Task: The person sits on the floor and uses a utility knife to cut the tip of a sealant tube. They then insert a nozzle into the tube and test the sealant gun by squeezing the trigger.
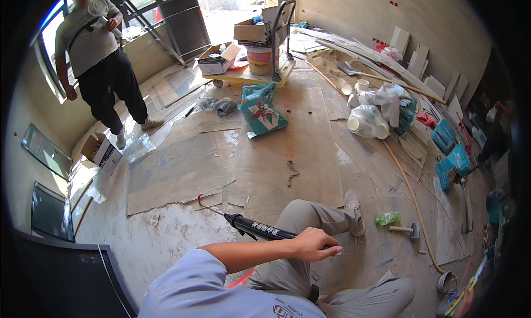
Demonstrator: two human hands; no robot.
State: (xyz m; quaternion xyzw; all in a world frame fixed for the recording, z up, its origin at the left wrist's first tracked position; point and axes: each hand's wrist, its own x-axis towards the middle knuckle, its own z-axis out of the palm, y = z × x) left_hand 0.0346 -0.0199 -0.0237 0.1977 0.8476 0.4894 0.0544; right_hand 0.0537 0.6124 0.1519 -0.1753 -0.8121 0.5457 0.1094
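Observation:
My left hand (318,244) reaches across my body from the left, its fingers closed round the back end of a long black tube-shaped tool (260,228) with pale lettering. From the tool's front a thin rod (212,209) runs out to a small red curved tip (199,198), held above the torn edge of the brown floor covering (182,190). Whatever part of the handle lies inside my fist is hidden. My bent legs (326,218) in grey trousers are just beyond and below the tool. My right hand cannot be made out.
A person (99,52) stands at the far left by an opened carton (102,152). Ahead are a teal bag (261,116) and a loaded yellow trolley (279,77). To my right lie a green bottle (388,218), a hammer (406,230), bagged cups (368,121) and a long pole (412,199).

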